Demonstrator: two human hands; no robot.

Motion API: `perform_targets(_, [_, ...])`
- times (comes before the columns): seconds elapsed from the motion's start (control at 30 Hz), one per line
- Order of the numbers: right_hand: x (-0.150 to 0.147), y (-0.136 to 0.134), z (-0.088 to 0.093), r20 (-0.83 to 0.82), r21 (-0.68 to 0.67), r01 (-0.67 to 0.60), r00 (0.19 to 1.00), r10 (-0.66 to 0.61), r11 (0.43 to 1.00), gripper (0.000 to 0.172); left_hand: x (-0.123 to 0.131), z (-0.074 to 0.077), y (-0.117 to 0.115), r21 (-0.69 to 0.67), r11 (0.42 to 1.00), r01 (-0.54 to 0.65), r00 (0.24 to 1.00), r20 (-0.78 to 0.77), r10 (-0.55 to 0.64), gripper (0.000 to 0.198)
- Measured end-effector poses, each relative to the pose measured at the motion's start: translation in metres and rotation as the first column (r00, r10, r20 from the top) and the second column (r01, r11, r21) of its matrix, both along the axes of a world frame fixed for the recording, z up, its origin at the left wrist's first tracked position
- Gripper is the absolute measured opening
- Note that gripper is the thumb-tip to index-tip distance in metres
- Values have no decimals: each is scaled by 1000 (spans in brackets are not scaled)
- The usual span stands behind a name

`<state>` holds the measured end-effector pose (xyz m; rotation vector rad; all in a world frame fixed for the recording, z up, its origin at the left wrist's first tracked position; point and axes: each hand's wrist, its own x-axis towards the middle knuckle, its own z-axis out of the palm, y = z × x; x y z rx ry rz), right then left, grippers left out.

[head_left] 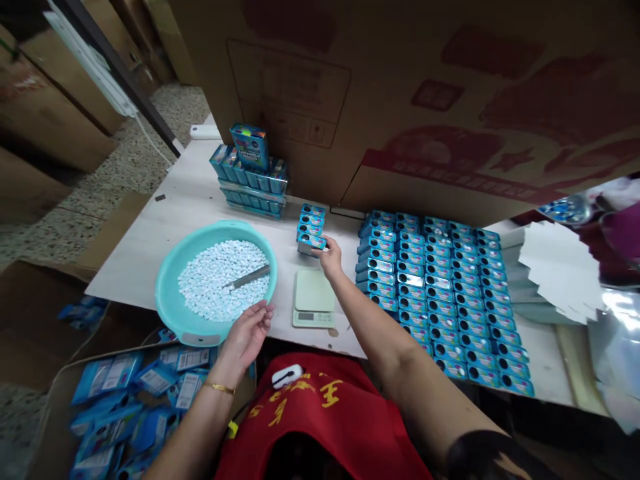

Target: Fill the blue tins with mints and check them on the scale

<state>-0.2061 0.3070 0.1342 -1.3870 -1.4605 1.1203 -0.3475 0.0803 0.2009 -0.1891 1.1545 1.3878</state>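
Note:
My right hand (pixel 331 259) grips a small blue box (pixel 313 244) with a dark round spot on its top, at the near end of a short row of like boxes (pixel 312 215). Just below that hand lies a pale kitchen scale (pixel 314 293) with nothing on its plate. Over the near right rim of a turquoise basin (pixel 166 267), my left hand (pixel 250 328) is held with its fingers loosely bent and nothing visible in them. White candies (pixel 210 280) fill the basin's bottom, and a grey metal strip or scoop (pixel 250 276) rests on them.
Many blue boxes stand in rows (pixel 440 293) on the right. Wrapped packs (pixel 253 183) with one upright box (pixel 250 147) stand at the back. A large carton (pixel 390 87) walls the table's rear. White cards (pixel 560 273) lie far right. A carton of blue packages (pixel 135 400) sits below left.

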Motion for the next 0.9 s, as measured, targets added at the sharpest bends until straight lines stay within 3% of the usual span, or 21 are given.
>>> perform_targets(0.17, [40,-39,18,130,122,-210,972,194,970,33,7,-5,-8,-35,999,40,999,15,-39,20])
perform_targets(0.27, [61,-69,15,145,92,-265,957,250,960,30,10,-4,2,-27,997,70,997,31,-69,21])
perform_targets(0.4, [74,-87,10,164,31,-285,947,276,958,32,6,1,19,5,996,86,996,9,-86,23])
perform_targets(0.53, [75,-109,40,399,142,-372,870,290,918,45,7,6,20,-9,984,176,983,-46,-176,21])
perform_targets(0.6, [66,-131,62,489,176,-507,789,372,844,35,14,7,13,-9,959,283,958,-37,-283,22])
perform_targets(0.7, [43,-169,84,589,78,-767,550,592,637,20,25,6,-5,6,907,421,907,24,-421,30])
perform_targets(0.8, [26,-192,87,660,-23,-874,351,664,485,15,29,2,-26,-6,882,471,878,104,-468,37])
perform_targets(0.9, [21,-200,81,680,-37,-915,271,681,401,12,25,-5,-43,-8,877,480,864,175,-471,40])
